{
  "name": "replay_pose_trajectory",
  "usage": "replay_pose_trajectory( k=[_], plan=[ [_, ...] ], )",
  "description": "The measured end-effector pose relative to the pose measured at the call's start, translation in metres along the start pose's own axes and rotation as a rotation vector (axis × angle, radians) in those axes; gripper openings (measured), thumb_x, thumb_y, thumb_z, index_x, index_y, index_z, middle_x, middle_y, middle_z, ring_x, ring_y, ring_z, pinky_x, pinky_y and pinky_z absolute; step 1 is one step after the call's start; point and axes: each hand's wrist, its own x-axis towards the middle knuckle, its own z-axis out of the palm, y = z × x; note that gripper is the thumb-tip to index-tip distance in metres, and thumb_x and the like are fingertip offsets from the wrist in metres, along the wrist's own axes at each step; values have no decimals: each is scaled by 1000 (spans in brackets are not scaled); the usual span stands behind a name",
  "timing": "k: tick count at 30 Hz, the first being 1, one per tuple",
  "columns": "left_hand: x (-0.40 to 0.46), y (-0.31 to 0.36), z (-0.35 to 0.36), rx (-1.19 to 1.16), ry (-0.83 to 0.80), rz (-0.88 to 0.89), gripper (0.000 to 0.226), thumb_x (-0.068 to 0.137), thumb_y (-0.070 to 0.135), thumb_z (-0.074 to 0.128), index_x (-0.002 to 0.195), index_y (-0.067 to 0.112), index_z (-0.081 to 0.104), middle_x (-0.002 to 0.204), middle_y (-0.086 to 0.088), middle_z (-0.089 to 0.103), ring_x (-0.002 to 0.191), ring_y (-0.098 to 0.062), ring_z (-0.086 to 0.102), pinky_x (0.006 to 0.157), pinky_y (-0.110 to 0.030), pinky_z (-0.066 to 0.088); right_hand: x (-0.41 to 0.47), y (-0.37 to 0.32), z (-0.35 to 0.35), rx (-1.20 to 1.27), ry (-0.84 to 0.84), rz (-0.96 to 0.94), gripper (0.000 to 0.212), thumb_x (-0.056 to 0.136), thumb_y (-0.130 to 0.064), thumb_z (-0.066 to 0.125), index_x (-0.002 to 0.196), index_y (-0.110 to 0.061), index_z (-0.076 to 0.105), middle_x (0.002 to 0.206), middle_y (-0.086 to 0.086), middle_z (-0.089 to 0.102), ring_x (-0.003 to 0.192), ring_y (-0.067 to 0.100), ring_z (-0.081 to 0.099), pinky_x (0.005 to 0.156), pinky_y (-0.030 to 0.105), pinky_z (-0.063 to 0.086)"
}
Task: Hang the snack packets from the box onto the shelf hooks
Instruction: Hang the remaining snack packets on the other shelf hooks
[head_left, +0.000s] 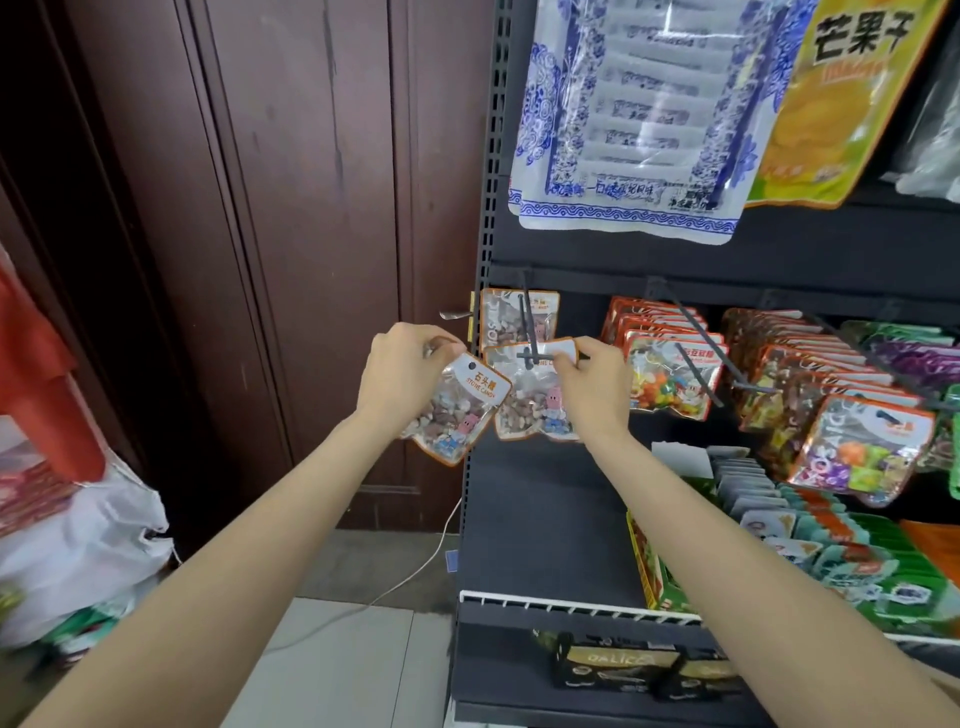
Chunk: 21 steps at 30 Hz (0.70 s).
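My left hand (402, 376) grips the top of a stone candy packet (457, 410), clear with an orange border, held tilted left of the shelf. My right hand (592, 387) pinches the top edge of a second stone candy packet (530, 400) at the tip of the leftmost black hook (529, 322). The hook's end shows in front of that packet's header. A third packet of the same kind (514, 314) hangs further back on this hook. The box is not in view.
The dark shelf panel (545, 519) carries more hooks to the right with orange-edged candy packets (670, 374) and mosaic packets (857, 452). Large blue-white bags (634, 119) hang above. Boxed goods (779, 535) sit on the lower shelf. A brown door (285, 208) stands left, white sacks (78, 540) on the floor.
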Motion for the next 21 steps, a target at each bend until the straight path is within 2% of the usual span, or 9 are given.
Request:
replay_pose_trajectory(
  k=[5,9,12,15,18,21],
  plan=[
    [27,-2,15,0,11,-27,16,91,20,59,94,16,75,94,2,72,91,-10,61,75,-16,37,46,10,25,-77,1,45,17,94,-17,51,85,-11,64,73,0,55,70,19,50,50,26,26],
    [42,-4,25,4,13,-45,16,91,20,59,95,16,75,95,2,72,88,-6,59,74,-14,37,85,18,53,-89,-11,161,18,96,-22,48,83,-14,58,80,7,54,76,26,51,61,30,33],
    [50,-6,30,14,-7,-36,16,91,20,60,95,16,75,93,3,72,84,-4,58,65,-6,35,108,21,67,-81,-16,239,19,97,-24,48,93,-12,62,94,12,63,89,30,59,66,31,38],
    [50,-7,33,1,-29,-44,16,91,22,60,96,16,74,93,3,72,89,-7,61,75,-13,39,119,25,72,-86,-32,241,20,97,-23,47,93,-7,59,106,19,64,99,36,60,68,31,37],
    [45,-7,33,-11,-63,-44,17,91,22,60,96,15,74,87,6,70,92,-8,63,83,-20,43,118,26,69,-51,-113,233,24,96,-19,49,116,-5,54,119,20,59,110,36,55,79,33,42],
    [37,-8,29,-45,-90,-51,14,90,23,62,92,17,75,75,15,64,82,-4,60,76,-16,43,96,24,52,43,-112,130,39,91,-13,56,128,-11,45,126,16,49,116,29,48,95,34,39]
  ],
)
